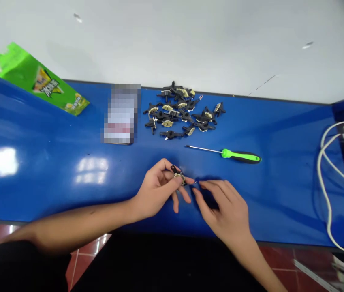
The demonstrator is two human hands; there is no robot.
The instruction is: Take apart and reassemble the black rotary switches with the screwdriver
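Note:
My left hand [162,186] is closed, its thumb and fingers pinching a small black plastic part with a brass-coloured plate [179,176], held low over the blue table. The other left fingers are spread, one pointing toward my right hand. My right hand [225,205] is just to the right, thumb and index fingertips a little apart. A tiny shiny metal piece [196,182] shows beside those fingertips; it is too small to name, and whether they touch it is unclear. Beyond both hands lies a screwdriver [240,156] with a green and black handle, its shaft pointing left.
A pile of several similar black and brass parts [172,114] lies near the wall. To its left are a blurred-out phone [120,115] and a green drink carton [41,81] with a straw. A white cable [323,182] loops over the right end of the blue table [68,182].

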